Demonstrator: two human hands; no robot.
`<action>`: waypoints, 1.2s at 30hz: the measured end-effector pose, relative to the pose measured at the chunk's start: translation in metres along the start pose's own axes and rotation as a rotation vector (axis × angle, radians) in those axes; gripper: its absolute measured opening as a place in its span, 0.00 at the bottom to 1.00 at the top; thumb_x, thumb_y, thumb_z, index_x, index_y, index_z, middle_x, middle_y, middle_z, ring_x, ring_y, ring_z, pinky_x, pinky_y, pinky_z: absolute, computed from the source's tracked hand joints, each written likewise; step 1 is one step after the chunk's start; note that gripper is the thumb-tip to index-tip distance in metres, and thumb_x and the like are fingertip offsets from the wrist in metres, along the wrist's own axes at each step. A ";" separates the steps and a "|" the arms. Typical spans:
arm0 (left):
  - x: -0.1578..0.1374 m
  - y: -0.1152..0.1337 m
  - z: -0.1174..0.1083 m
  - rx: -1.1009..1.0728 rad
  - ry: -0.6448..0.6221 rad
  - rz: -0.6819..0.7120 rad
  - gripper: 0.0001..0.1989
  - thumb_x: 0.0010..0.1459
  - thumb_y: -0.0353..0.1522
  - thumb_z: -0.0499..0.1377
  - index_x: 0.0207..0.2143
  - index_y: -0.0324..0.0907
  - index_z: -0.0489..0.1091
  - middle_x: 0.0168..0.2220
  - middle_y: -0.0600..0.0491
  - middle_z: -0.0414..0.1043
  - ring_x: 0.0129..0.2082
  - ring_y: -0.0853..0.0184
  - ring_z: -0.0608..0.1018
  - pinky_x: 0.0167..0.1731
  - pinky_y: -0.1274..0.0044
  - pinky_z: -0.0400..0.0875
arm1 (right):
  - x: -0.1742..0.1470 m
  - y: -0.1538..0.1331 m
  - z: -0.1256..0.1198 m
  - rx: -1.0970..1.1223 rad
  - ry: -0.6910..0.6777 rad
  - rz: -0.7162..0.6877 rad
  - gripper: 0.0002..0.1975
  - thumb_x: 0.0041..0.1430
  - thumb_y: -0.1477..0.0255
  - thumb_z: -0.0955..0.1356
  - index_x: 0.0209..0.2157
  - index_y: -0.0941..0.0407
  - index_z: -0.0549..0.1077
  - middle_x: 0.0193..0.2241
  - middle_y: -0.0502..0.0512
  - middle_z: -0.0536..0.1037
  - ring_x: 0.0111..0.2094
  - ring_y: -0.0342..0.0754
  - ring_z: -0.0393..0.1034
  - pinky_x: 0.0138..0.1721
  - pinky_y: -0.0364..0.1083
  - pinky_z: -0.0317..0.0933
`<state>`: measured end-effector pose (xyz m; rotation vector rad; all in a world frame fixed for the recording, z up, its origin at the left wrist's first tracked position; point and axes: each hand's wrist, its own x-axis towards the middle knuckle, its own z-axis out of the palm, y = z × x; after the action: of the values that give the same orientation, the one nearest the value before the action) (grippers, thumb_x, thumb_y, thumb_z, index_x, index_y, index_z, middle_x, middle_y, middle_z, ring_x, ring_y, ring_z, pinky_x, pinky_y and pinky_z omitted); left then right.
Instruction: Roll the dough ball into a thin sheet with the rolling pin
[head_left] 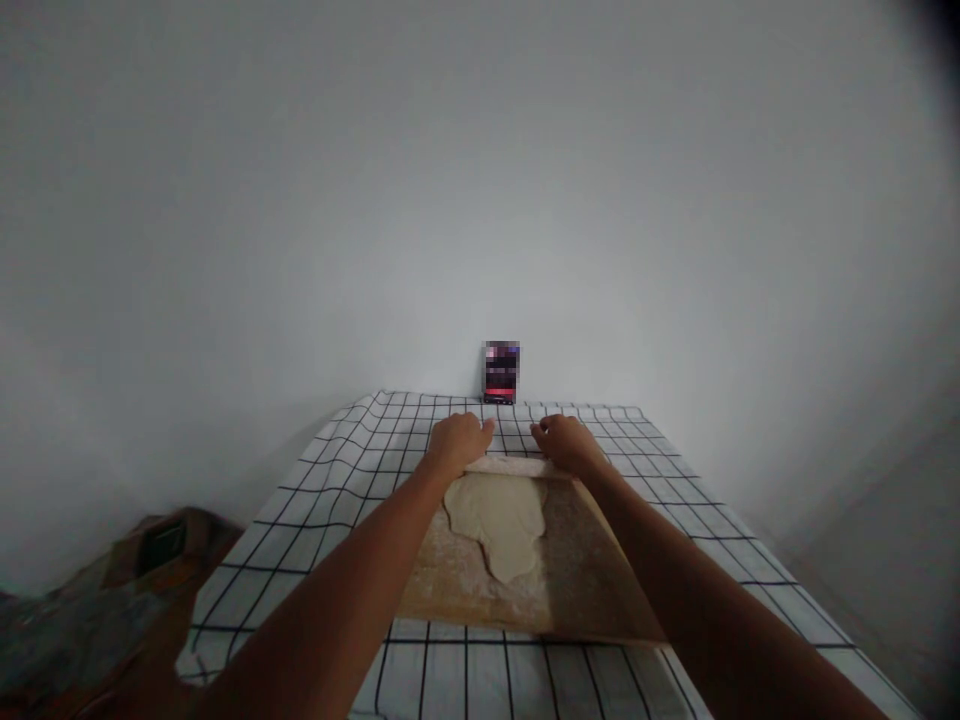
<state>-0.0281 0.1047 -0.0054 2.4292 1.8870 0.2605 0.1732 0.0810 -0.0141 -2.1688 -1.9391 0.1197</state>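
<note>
A floury rolling pin [517,467] lies crosswise at the far side of a wooden board [585,580]. Over its left end my left hand [459,440] is closed, thumb pointing inward. My right hand [566,440] is closed over the right end, its fingers curled and partly hidden. Pale dough [499,520] is spread flat on the board, with an uneven outline and a narrow lobe toward me. Its far edge meets the pin. Flour dusts the board around it.
A white tablecloth with black grid lines [337,500] covers the table. An upright device with a blurred screen [501,372] stands against the white wall at the back. Down on the left is an open cardboard box [161,550].
</note>
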 end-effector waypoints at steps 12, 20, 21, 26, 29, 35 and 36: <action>-0.001 -0.005 -0.001 0.001 -0.076 0.004 0.26 0.69 0.46 0.47 0.46 0.41 0.80 0.50 0.40 0.82 0.50 0.53 0.83 0.45 0.68 0.75 | -0.024 0.000 -0.002 -0.004 -0.032 0.028 0.22 0.70 0.61 0.60 0.47 0.58 0.81 0.50 0.67 0.82 0.50 0.55 0.77 0.47 0.48 0.66; -0.088 -0.003 -0.004 0.003 0.086 0.216 0.23 0.73 0.38 0.44 0.60 0.46 0.72 0.63 0.49 0.73 0.64 0.58 0.72 0.65 0.64 0.62 | -0.111 -0.014 -0.011 -0.064 0.052 -0.102 0.20 0.74 0.64 0.57 0.49 0.53 0.78 0.50 0.63 0.81 0.54 0.57 0.74 0.54 0.54 0.65; -0.103 -0.005 -0.001 0.022 0.171 0.279 0.24 0.74 0.37 0.43 0.62 0.43 0.70 0.65 0.47 0.71 0.67 0.57 0.69 0.67 0.62 0.59 | -0.125 -0.015 -0.009 -0.067 0.070 -0.125 0.20 0.75 0.65 0.56 0.49 0.53 0.77 0.52 0.62 0.81 0.56 0.56 0.73 0.56 0.54 0.64; -0.165 -0.017 0.009 -0.014 0.318 0.439 0.24 0.74 0.38 0.46 0.65 0.41 0.67 0.68 0.46 0.67 0.69 0.53 0.66 0.67 0.55 0.59 | -0.188 -0.006 0.015 0.000 0.241 -0.246 0.24 0.76 0.60 0.55 0.61 0.52 0.72 0.63 0.60 0.75 0.65 0.57 0.66 0.64 0.59 0.60; -0.181 -0.022 0.006 -0.014 0.276 0.479 0.24 0.73 0.38 0.47 0.68 0.43 0.63 0.70 0.47 0.62 0.71 0.53 0.63 0.67 0.52 0.59 | -0.202 0.005 0.027 0.018 0.266 -0.273 0.27 0.74 0.57 0.58 0.68 0.52 0.65 0.69 0.60 0.66 0.71 0.58 0.57 0.67 0.63 0.55; -0.142 -0.011 0.000 -0.032 0.288 0.420 0.21 0.75 0.41 0.48 0.56 0.43 0.75 0.60 0.45 0.76 0.63 0.52 0.73 0.65 0.53 0.60 | -0.153 0.001 0.007 -0.010 0.172 -0.238 0.23 0.75 0.59 0.56 0.58 0.52 0.74 0.65 0.60 0.72 0.67 0.58 0.62 0.65 0.59 0.58; -0.131 -0.008 0.000 -0.030 0.292 0.390 0.22 0.75 0.42 0.46 0.52 0.43 0.76 0.56 0.45 0.79 0.59 0.51 0.76 0.63 0.53 0.61 | -0.141 -0.003 0.002 -0.008 0.135 -0.201 0.23 0.76 0.59 0.55 0.56 0.51 0.75 0.62 0.60 0.75 0.64 0.57 0.67 0.62 0.57 0.60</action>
<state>-0.0671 -0.0194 -0.0199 2.8515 1.4558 0.6888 0.1531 -0.0576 -0.0286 -1.9184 -2.0671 -0.0667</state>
